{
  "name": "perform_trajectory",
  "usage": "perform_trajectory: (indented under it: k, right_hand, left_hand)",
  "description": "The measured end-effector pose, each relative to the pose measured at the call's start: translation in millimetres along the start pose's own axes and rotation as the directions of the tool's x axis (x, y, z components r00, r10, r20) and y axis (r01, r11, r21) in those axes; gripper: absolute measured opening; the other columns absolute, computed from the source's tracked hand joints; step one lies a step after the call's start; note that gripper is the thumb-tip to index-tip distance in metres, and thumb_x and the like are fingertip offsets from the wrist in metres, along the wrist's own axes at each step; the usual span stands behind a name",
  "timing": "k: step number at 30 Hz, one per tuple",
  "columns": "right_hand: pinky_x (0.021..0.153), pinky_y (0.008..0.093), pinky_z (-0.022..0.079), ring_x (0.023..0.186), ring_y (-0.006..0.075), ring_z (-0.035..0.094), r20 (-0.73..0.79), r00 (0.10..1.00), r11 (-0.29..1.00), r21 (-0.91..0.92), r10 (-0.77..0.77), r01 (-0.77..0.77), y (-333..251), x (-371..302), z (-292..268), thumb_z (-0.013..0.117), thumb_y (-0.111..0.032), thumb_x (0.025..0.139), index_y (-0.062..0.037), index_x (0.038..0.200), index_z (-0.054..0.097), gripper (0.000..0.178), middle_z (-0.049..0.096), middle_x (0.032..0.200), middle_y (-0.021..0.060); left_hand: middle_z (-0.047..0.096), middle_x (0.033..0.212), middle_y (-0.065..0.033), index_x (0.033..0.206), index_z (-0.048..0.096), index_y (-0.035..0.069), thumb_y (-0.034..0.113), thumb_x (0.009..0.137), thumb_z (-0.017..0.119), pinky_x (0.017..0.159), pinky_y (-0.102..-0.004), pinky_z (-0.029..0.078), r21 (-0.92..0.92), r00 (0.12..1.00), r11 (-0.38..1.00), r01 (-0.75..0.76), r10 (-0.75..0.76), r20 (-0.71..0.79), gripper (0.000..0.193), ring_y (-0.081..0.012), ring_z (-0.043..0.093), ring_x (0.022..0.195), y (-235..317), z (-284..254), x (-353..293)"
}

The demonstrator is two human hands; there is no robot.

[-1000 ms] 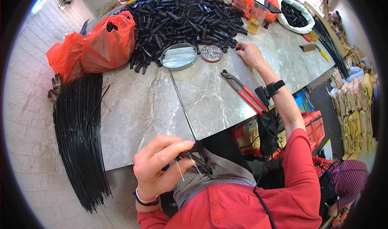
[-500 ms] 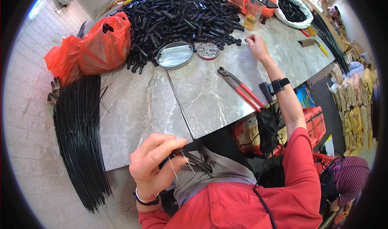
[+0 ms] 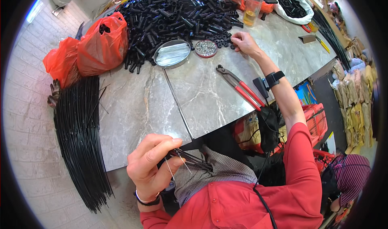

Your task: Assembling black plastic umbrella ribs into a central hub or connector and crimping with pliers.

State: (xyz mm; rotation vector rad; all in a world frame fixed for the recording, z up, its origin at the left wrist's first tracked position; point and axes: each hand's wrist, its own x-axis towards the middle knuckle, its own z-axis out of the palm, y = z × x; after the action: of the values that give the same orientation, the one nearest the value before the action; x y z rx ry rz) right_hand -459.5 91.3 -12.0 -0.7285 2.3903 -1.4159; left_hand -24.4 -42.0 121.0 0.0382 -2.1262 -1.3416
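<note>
My left hand [image 3: 151, 164] is above my lap near the front table edge. Its thumb and fingers pinch the ends of several thin black rods [image 3: 196, 160]. Two thin silver wires [image 3: 184, 161] stick down beside the thumb. Across the table, my right hand [image 3: 245, 45] has its fingers curled and pressed together at the right edge of a group of small black rings [image 3: 221, 40]. Whatever its fingertips hold is hidden. To its left are a red-rimmed round dish of small shiny metal pieces [image 3: 206, 49] and an oval metal tin of straight silver wires [image 3: 172, 54].
Red-handled pincers [image 3: 242, 89] lie on the grey marbled table [image 3: 133, 107]. Black tubes [image 3: 178, 14] are heaped behind; red plastic bags [image 3: 103, 47] and long black rods [image 3: 81, 144] line the left. A cup of yellow liquid [image 3: 249, 18] stands beyond my right hand.
My right hand has moved left and slightly nearer, onto the edge of the small black rings. My left hand keeps its pinch on the rods, almost unmoved.
</note>
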Motion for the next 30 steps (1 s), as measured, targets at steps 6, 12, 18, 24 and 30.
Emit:
perform_trajectory:
  k: [6, 12, 18, 24, 30]
  right_hand:
    - [0.056, 0.0285, 0.055, 0.070, 0.0128, 0.059, 0.008, 1.000, 0.996, 0.085, -0.006, 0.005, -4.2, -1.2, 6.8, 0.058, -0.015, 0.088, 0.0042, 0.099, 0.062, 0.023, 0.060, 0.080, 0.0063]
    - [0.058, 0.0293, 0.056, 0.076, 0.0140, 0.060, -0.022, 1.000, 0.971, 0.238, 0.013, -0.008, -5.2, -12.8, -3.0, 0.059, -0.017, 0.089, 0.0037, 0.102, 0.061, 0.025, 0.060, 0.086, 0.0067]
    - [0.060, 0.0251, 0.054, 0.072, 0.0121, 0.059, 0.062, 0.997, 0.976, 0.207, 0.048, -0.060, -11.1, -35.1, -29.1, 0.061, -0.018, 0.088, -0.0005, 0.103, 0.063, 0.023, 0.061, 0.085, 0.0053]
    - [0.048, 0.0269, 0.047, 0.055, 0.0107, 0.057, 0.231, 0.973, 0.980, -0.198, 0.017, 0.030, -13.7, -69.1, -32.7, 0.066, -0.021, 0.083, -0.0003, 0.094, 0.070, 0.024, 0.058, 0.062, 0.0039]
    - [0.046, 0.0249, 0.048, 0.051, 0.0103, 0.057, 0.120, 0.980, 0.986, -0.081, 0.156, -0.147, -8.2, -74.8, -38.0, 0.061, -0.013, 0.085, 0.0030, 0.100, 0.067, 0.023, 0.058, 0.065, 0.0043]
  left_hand:
    - [0.064, 0.082, -0.0133, 0.099, 0.067, 0.000, 0.010, 0.068, 0.079, 0.061, -0.0262, 0.047, 0.013, 1.000, 1.000, -0.003, 0.003, 0.002, 0.035, -0.0201, 0.061, 0.071, 2.7, 0.2, -1.3]
    - [0.064, 0.084, -0.0133, 0.099, 0.067, -0.001, 0.003, 0.066, 0.076, 0.062, -0.0266, 0.047, 0.028, 1.000, 1.000, 0.010, -0.009, -0.018, 0.034, -0.0199, 0.060, 0.071, 4.7, -0.1, -3.8]
    - [0.064, 0.085, -0.0124, 0.099, 0.067, -0.001, -0.001, 0.065, 0.075, 0.062, -0.0262, 0.048, 0.068, 1.000, 0.997, -0.030, 0.030, 0.004, 0.035, -0.0184, 0.060, 0.071, 11.6, -1.1, -3.9]
    - [0.064, 0.085, -0.0116, 0.099, 0.066, -0.001, 0.000, 0.065, 0.076, 0.062, -0.0259, 0.048, 0.097, 0.997, 0.993, -0.072, 0.072, 0.007, 0.035, -0.0178, 0.060, 0.070, 14.6, 4.0, -7.9]
    - [0.065, 0.086, -0.0125, 0.099, 0.066, -0.002, -0.001, 0.067, 0.075, 0.063, -0.0257, 0.049, 0.096, 0.996, 0.992, -0.085, 0.086, -0.006, 0.034, -0.0178, 0.061, 0.070, 21.6, 6.7, -10.6]
